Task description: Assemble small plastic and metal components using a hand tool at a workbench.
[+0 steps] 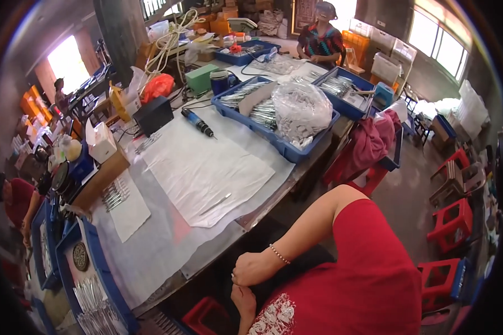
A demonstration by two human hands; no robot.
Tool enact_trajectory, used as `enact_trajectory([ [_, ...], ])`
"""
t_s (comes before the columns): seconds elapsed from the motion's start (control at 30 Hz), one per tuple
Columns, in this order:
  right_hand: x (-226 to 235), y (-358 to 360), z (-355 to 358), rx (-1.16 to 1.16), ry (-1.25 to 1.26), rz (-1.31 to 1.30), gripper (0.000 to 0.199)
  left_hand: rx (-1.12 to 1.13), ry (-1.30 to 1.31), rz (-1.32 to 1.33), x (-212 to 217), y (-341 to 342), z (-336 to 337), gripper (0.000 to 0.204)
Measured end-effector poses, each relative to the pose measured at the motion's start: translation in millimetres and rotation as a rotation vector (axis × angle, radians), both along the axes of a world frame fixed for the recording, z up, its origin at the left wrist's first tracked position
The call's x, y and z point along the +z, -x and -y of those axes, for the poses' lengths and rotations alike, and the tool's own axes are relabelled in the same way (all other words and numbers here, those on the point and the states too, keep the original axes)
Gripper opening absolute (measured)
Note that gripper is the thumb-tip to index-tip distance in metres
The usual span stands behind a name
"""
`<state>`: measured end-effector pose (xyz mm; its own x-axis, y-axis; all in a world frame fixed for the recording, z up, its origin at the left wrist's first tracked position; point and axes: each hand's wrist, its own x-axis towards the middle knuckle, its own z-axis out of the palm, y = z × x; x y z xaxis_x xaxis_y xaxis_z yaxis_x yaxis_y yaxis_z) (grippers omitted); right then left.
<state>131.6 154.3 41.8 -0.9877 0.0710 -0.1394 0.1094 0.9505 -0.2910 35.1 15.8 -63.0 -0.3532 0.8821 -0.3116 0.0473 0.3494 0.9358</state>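
My right hand (253, 269), a beaded bracelet at its wrist, is closed in a fist just off the table's near edge. Right below it, against its underside, is my left hand (243, 300), its fingers curled and partly covered. What either hand holds, if anything, is hidden. Beyond them on the table lies a wrinkled white sheet (207, 170) with one thin silvery rod-like piece (216, 204) on it. A blue and black electric screwdriver (198, 122) rests at the sheet's far end.
Blue trays (296, 152) of slim metal pieces, one with a plastic bag (302, 109), stand at the back. Another blue tray (126, 315) is near left. A black box (154, 116) sits behind the sheet. Red stools (451, 223) stand right. Co-workers sit across and left.
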Motion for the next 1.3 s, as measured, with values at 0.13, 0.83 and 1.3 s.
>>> enact_trajectory([
  [0.13,-11.9,-5.7,-16.8,0.215,-0.009,-0.284,0.020,0.016,-0.085,-0.149,-12.3,-1.6,-6.0,0.032],
  [0.83,5.4,-16.8,-5.9,-0.012,0.084,-0.060,0.017,0.056,-0.118,-0.215,-8.9,-3.0,-10.7,0.021],
  [1.3,8.2,-8.0,-1.1,0.183,0.032,-0.149,0.017,0.046,-0.062,-0.205,-8.2,-0.5,-2.7,0.020],
])
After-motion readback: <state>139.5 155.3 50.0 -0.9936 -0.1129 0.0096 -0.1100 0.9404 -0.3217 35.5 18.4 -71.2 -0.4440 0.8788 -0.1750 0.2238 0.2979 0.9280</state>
